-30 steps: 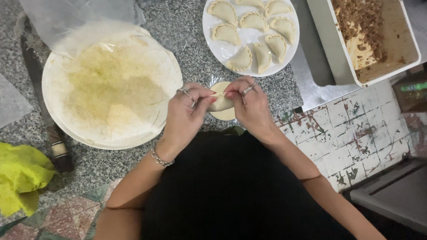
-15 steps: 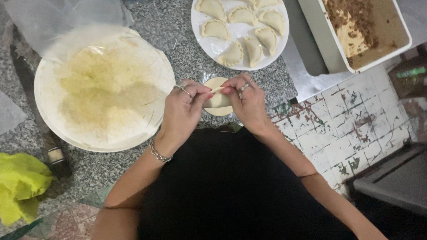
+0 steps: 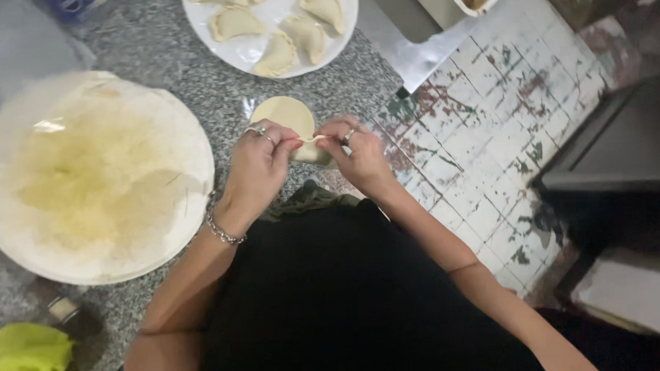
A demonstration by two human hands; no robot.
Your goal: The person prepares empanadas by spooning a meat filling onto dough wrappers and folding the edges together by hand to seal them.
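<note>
At the centre of the frame, a dough round (image 3: 293, 121) is now folded over, its edge pinched shut between the fingers of the left hand (image 3: 260, 166) and right hand (image 3: 360, 157), while the plate of finished pastries (image 3: 272, 32) has shifted to the upper edge.

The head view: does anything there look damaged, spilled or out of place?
Only the tiled floor looks damaged: its white surface is worn and chipped in many patches. The left hand and right hand pinch a dough piece; the plate of dumplings sits orderly.
</note>
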